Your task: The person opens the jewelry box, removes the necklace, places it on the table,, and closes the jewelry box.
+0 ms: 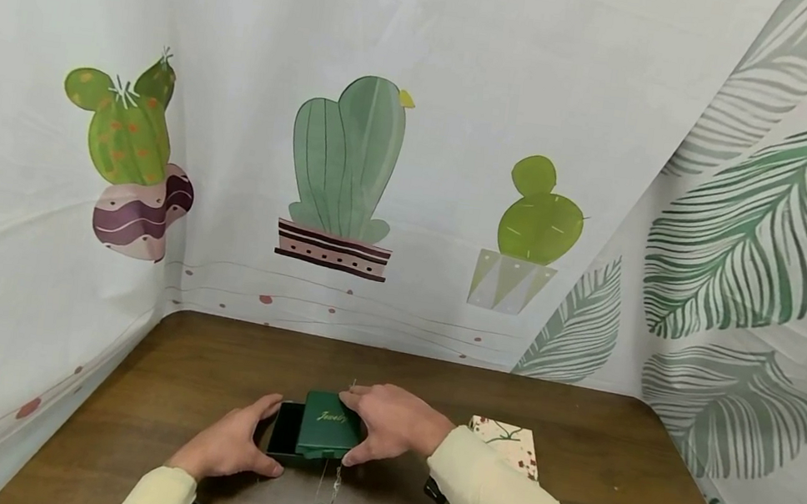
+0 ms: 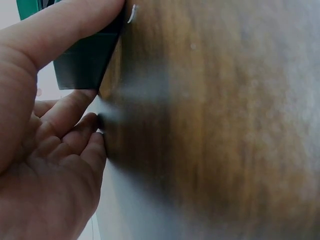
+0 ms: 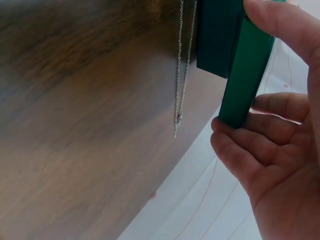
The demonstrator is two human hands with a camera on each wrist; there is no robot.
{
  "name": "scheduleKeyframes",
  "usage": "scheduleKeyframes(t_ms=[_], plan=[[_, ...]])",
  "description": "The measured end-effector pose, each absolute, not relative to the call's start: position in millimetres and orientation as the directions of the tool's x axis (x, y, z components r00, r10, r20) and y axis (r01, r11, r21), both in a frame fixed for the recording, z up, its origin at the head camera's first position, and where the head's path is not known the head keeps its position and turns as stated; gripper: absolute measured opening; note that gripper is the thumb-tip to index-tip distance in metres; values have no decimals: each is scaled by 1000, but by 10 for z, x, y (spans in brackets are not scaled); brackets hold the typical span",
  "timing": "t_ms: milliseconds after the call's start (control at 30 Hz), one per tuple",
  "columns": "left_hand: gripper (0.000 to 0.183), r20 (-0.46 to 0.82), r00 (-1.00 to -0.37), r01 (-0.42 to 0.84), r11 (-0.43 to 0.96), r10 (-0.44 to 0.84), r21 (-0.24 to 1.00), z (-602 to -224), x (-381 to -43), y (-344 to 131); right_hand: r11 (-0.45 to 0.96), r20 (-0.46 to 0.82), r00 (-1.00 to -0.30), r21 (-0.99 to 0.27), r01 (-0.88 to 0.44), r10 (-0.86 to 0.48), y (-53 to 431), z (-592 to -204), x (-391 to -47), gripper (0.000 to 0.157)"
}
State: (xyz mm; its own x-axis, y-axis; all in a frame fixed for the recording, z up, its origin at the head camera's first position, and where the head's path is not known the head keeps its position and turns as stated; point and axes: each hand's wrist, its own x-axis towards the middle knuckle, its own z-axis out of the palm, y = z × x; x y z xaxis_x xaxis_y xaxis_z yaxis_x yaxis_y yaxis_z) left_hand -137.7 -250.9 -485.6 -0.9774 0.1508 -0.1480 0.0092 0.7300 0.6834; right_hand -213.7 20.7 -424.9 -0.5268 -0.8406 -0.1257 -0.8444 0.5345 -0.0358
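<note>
A green jewelry box with gold lettering stands on the table between the two hands. Its lid (image 1: 330, 421) sits shifted to the right over the dark box base (image 1: 286, 429), whose left part shows uncovered. My left hand (image 1: 229, 439) grips the base's left end between thumb and fingers; the left wrist view shows the base's corner (image 2: 82, 62) there. With thumb and fingers on opposite edges, my right hand (image 1: 393, 423) holds the lid (image 3: 245, 75). A thin silver chain necklace (image 1: 336, 483) trails from the box's front, its two strands (image 3: 179, 65) side by side in the right wrist view.
A floral-patterned card or flat box (image 1: 504, 441) lies on the right, partly behind the right sleeve (image 1: 495, 490). The brown wooden table (image 1: 224, 356) ends at a white cloth backdrop (image 1: 439, 206) printed with cacti and leaves.
</note>
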Motion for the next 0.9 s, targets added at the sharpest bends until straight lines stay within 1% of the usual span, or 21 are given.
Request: scheduleKeyframes(t_ms=[200, 433, 600, 900], plan=[[111, -148, -978, 7, 729, 148, 684, -4877, -1385, -2518, 534, -122, -527, -37, -845, -841, 168, -4252, -2133, 89], [112, -136, -980, 17, 741, 146, 671, -4885, -1379, -2516, 519, -118, -511, -40, -854, -851, 112, -4279, -2118, 87], [111, -128, -981, 23, 740, 146, 672, -4886, -1374, -2519, 527, -125, -519, -38, -849, -846, 70, -4295, -2108, 87], [112, -128, -982, 18, 742, 139, 670, -4867, -1366, -2508, 519, -116, -515, -3, -855, -849, 2, -4319, -2104, 85]])
